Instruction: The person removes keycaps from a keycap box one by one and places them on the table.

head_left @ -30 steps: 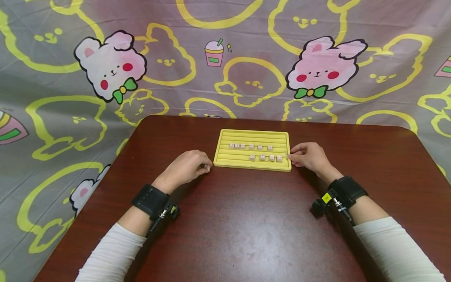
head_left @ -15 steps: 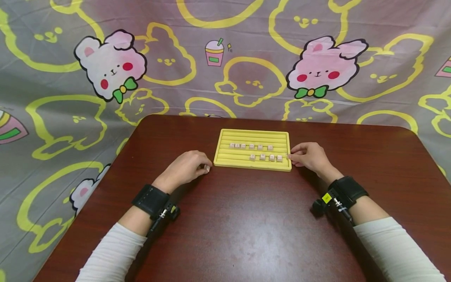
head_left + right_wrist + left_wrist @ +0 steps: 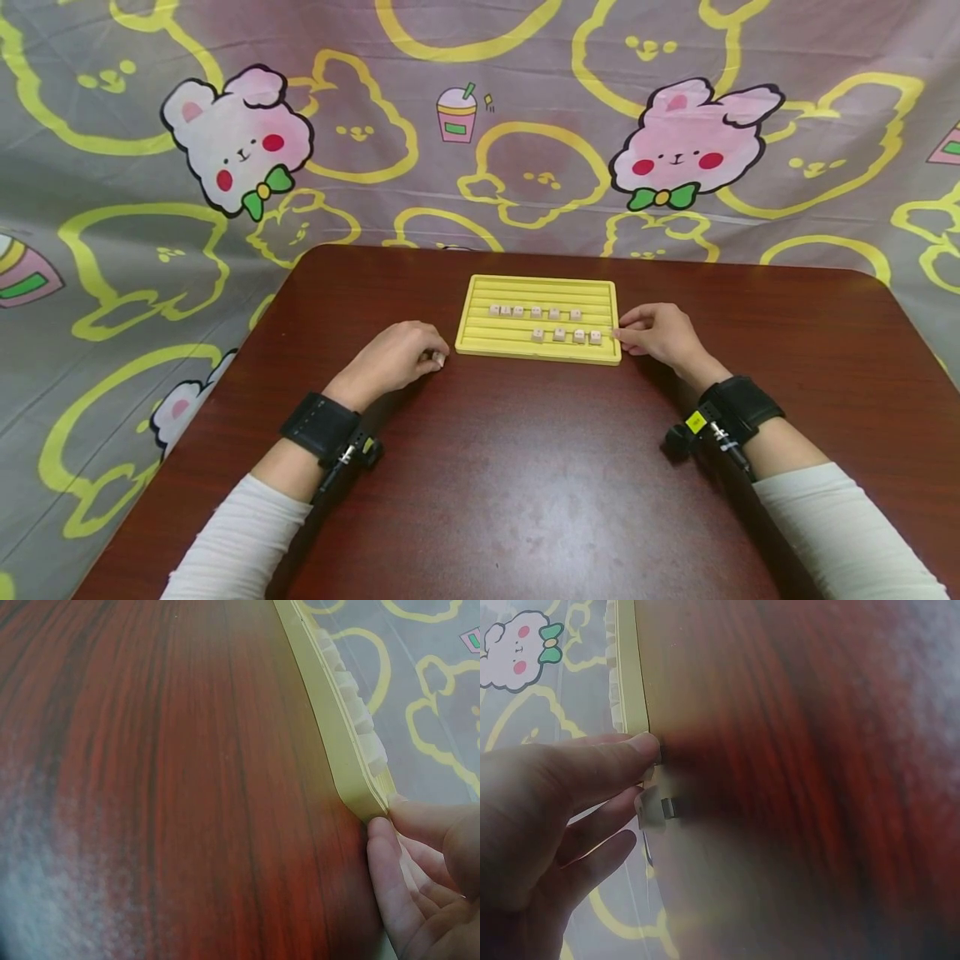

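Note:
A yellow ridged tray lies toward the back of the table, with several small white keycaps in two rows on it. My left hand is just left of the tray's near left corner, pinching a small white keycap at its fingertips. The left wrist view shows a pale keycap with a dark part, just below the thumb and beside the fingers; what lies right under the thumb is mostly hidden. At the tray's right edge, my right hand grips the near corner between thumb and fingers.
The dark brown wooden table has a glossy surface that reflects light near the front. A grey cloth with cartoon prints hangs behind and to the left. Black straps with small cameras sit on both wrists.
My left hand has shifted very slightly left, away from the tray's corner. The right hand, the tray and the keycaps on it look unchanged.

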